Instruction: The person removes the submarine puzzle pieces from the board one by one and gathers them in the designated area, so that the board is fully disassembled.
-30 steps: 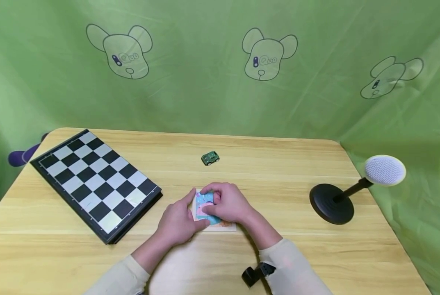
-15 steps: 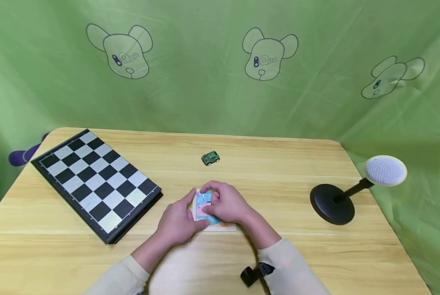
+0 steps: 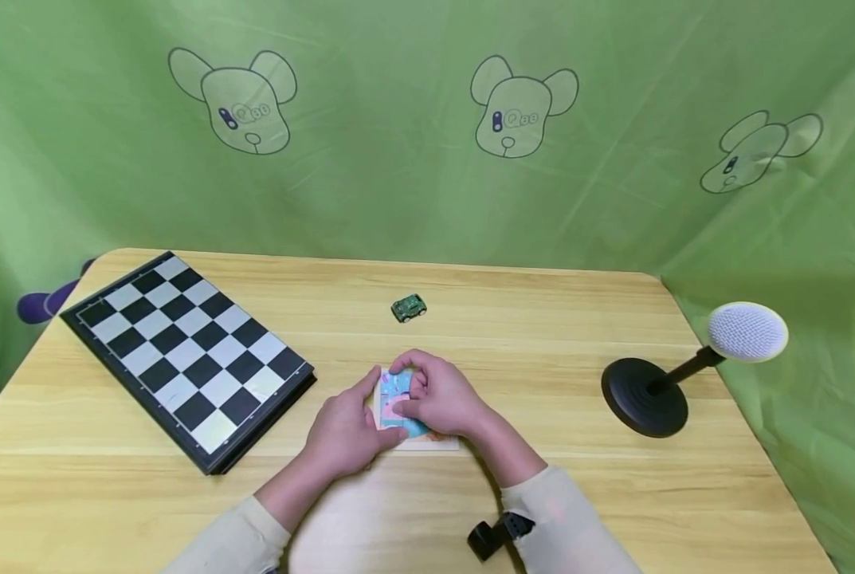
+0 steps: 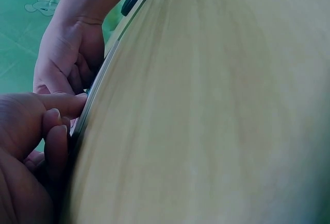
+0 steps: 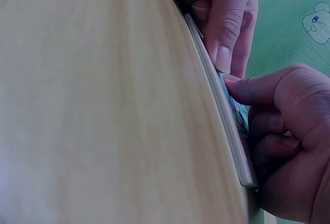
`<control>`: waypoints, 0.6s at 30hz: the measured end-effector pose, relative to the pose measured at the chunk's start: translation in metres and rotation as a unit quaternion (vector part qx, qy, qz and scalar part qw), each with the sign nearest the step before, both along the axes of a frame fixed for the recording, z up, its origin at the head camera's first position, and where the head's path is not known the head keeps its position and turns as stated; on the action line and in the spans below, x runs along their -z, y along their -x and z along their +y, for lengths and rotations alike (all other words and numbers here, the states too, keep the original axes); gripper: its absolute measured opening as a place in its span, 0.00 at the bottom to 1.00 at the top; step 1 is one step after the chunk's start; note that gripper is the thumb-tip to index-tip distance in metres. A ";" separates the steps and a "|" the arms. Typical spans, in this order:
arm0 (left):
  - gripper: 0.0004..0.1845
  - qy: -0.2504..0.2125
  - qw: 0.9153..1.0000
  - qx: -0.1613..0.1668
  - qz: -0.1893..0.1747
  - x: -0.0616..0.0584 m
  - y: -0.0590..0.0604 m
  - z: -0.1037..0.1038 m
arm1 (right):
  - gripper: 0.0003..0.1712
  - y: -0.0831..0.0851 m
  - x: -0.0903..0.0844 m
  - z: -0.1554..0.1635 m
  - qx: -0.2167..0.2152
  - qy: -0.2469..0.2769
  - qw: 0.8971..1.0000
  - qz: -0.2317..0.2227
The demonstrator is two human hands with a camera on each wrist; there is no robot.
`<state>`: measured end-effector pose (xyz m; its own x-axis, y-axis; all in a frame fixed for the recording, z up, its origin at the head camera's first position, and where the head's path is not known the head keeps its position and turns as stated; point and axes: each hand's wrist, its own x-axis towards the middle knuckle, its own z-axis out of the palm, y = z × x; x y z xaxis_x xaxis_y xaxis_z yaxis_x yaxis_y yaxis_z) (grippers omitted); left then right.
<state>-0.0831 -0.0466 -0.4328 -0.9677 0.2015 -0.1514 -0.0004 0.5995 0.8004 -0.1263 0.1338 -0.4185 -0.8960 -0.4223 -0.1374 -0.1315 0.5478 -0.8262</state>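
A small flat picture puzzle with a pale border lies on the table, its blue and pink pieces partly covered by the hands. My left hand grips its left side, forefinger along the left edge and thumb over the near part. From the right, my right hand reaches over it; thumb and forefinger tips close on a piece of the picture while the other fingers curl under. In the right wrist view the board's thick pale edge shows, with both thumbs meeting at the picture's surface.
A black-and-white chessboard lies angled at the left of the wooden table. Beyond the hands stands a small green toy car. A round white-headed stand on a black base is at the right. Green cloth hangs behind.
My right hand's knuckles have lifted slightly toward the far side, with its thumb and forefinger on the same spot. The left hand and the puzzle have stayed in place.
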 end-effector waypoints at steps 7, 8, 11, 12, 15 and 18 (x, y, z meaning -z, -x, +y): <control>0.54 0.002 1.000 -0.001 -0.001 0.000 0.000 0.000 | 0.24 0.001 0.001 0.001 -0.003 0.010 1.000 -0.002; 0.54 0.002 1.000 -0.001 -0.001 0.000 0.000 0.000 | 0.24 0.001 0.001 0.001 -0.003 0.012 1.000 -0.002; 0.54 0.001 1.000 -0.002 -0.002 0.000 0.000 0.000 | 0.25 0.001 0.001 0.001 -0.002 0.020 1.000 -0.002; 0.54 0.001 1.000 -0.002 -0.002 0.000 0.000 0.000 | 0.25 0.001 0.001 0.001 -0.002 0.023 1.000 -0.004; 0.54 -0.001 1.000 0.000 0.003 0.001 0.000 0.000 | 0.24 0.001 0.003 0.001 -0.001 0.033 0.999 -0.009; 0.54 -0.003 1.000 0.002 0.008 0.001 -0.001 0.000 | 0.17 0.002 0.004 0.002 -0.005 0.038 0.999 -0.009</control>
<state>-0.0822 -0.0470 -0.4336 -0.9692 0.2067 -0.1339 0.0159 0.5950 0.8036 -0.1278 0.1355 -0.4228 -0.8893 -0.4412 -0.1208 -0.1208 0.4812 -0.8682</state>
